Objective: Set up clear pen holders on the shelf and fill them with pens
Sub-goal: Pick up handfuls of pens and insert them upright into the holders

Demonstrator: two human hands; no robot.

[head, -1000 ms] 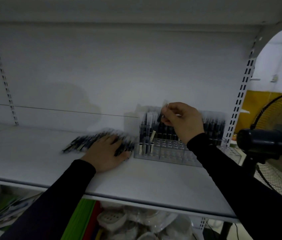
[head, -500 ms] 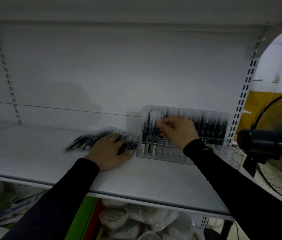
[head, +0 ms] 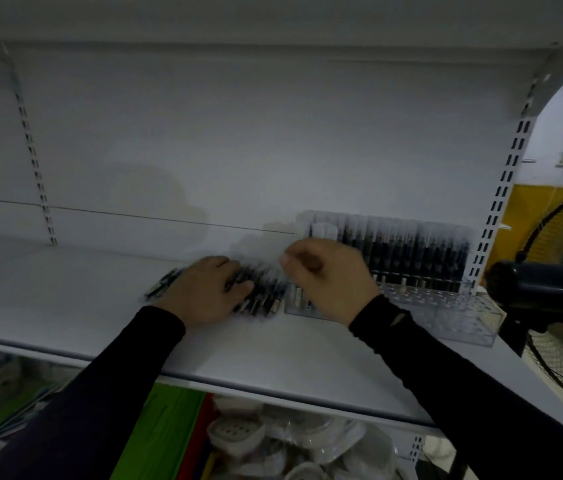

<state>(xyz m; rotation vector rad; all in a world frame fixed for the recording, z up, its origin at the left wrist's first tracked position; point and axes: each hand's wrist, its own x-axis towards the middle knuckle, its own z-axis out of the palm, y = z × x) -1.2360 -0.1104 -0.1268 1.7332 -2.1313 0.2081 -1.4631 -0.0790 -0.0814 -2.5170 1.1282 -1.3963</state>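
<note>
Head view: white shelf [head: 65, 306] carries everything, largest first. Clear pen holder [head: 446, 306] sits far right on the shelf, against the back panel by the slotted upright [head: 501, 188]. Its far rows are packed with upright dark pens [head: 411, 251]; the near rows show mostly bare holes, with a few pens at the left end. Loose pile of dark pens [head: 259, 289] lies flat just left of the holder, blurred.

Change: half a second ago the right hand [head: 325, 275] was over the holder's left end, seating a pen. Now it has swung left, to the gap between holder and pile, fingers curled, fingertips pinched together. Too blurred to say if it grips a pen; cannot tell. Left hand [head: 204, 292] has not moved: laid flat on the pile, fingers straight, pressing it so the pens don't roll.

Reading: one pen just went in and the right hand is back for the next. Fill loop is mid-cycle. Far rows look done, near rows mostly open, and the pile is sizeable.

Off-task: black standing fan [head: 550, 289] beyond the shelf's right end, green folders [head: 166, 431] and white plastic items [head: 307, 441] on the level below.
</note>
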